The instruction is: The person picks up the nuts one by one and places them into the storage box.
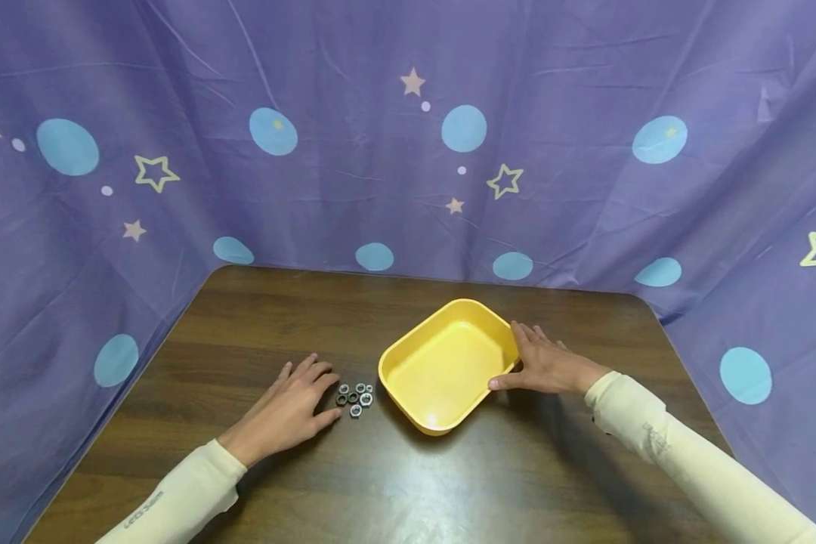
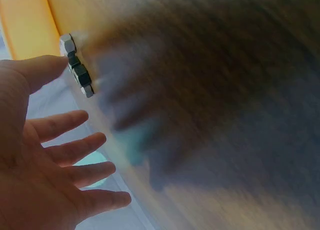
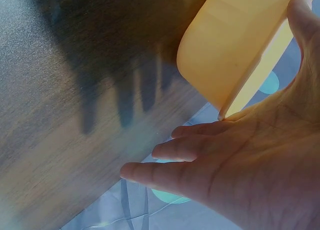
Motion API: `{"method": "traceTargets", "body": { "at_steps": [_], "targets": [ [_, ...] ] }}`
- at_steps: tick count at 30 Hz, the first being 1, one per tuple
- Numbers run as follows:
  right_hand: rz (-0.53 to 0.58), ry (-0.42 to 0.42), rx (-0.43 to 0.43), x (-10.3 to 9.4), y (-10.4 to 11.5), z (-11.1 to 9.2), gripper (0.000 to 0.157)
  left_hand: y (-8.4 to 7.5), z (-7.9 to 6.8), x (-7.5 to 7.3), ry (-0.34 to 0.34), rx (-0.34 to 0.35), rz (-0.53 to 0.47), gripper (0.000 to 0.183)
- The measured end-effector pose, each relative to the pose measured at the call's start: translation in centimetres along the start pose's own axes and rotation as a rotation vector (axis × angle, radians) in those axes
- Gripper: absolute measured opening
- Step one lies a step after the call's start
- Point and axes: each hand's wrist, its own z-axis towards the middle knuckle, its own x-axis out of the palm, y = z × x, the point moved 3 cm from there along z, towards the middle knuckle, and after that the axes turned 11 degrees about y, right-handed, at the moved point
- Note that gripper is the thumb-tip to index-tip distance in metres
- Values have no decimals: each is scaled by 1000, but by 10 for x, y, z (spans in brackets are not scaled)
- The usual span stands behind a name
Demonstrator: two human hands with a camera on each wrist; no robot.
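Observation:
Several metal hex nuts (image 1: 353, 398) lie in a small cluster on the wooden table, left of a yellow tray (image 1: 442, 370). Beside the cluster is my left hand (image 1: 294, 406), fingers spread, holding nothing. The left wrist view shows its thumb in front of the row of nuts (image 2: 80, 72); whether they touch cannot be seen. My right hand (image 1: 547, 364) is at the tray's right side, its thumb and index finger against the rim. In the right wrist view, the other fingers (image 3: 160, 173) stretch out straight, past the tray's wall (image 3: 220, 49).
The wooden table (image 1: 299, 302) has rounded far corners. A purple curtain (image 1: 353, 151) with stars and blue dots hangs behind it and along both sides. Cream sleeves (image 1: 707, 468) cover both forearms.

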Motion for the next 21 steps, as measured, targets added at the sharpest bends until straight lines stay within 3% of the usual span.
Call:
{"method": "traceTargets", "body": {
  "at_steps": [12,21],
  "targets": [
    [2,-12,-3,1,-2,0,132,-9,7,0,-58,89,96,38],
    [3,-23,-9,-1,-2,-2,132,-16,15,1,-91,97,148,28]
  ]
}}
